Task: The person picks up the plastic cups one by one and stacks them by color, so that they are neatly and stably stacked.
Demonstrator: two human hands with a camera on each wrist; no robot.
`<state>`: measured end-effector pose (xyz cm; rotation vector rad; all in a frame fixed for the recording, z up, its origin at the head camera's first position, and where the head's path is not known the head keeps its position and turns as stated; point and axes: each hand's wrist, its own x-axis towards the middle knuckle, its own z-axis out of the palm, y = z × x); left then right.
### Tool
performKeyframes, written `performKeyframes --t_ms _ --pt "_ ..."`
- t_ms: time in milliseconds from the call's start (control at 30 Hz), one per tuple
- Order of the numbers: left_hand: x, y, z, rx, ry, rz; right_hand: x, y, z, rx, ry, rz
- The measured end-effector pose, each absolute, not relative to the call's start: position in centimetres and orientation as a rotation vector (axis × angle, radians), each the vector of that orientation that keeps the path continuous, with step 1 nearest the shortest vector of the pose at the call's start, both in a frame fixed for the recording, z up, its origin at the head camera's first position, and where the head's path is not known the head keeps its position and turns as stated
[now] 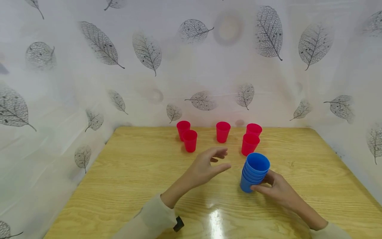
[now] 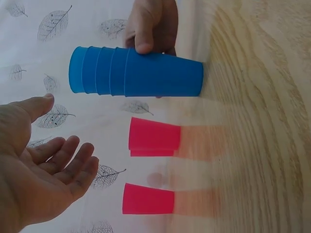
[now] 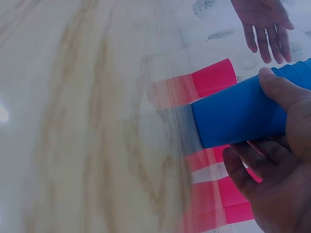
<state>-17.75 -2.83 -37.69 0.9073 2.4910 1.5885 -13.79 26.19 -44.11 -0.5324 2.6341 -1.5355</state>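
A stack of nested blue plastic cups (image 1: pixel 253 176) stands upright on the table, its mouth facing up and several rims showing. My right hand (image 1: pixel 277 189) holds it low on its right side, with the thumb (image 3: pixel 277 87) across the near side and the fingers partly hidden behind. To the left of the stack, my left hand (image 1: pixel 206 167) hovers over the table with nothing in it, thumb and fingers spread apart. In the left wrist view the left hand (image 2: pixel 48 170) is beside the rims of the stack without touching them.
Several red cups stand mouth up toward the back: an overlapping pair on the left (image 1: pixel 190 141), a single one (image 1: pixel 222 132) in the middle, another pair on the right (image 1: pixel 250 144), just behind the blue stack. A leaf-patterned sheet (image 1: pixel 185 66) hangs behind the glossy wooden table (image 1: pixel 134 172).
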Motion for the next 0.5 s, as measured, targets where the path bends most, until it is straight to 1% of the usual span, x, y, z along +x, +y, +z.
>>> performKeyframes --t_ms 500 --pt "-18.0 -8.6 -39.9 0.643 2.56 1.758 -13.8 25.7 -44.0 -0.566 2.623 -1.556"
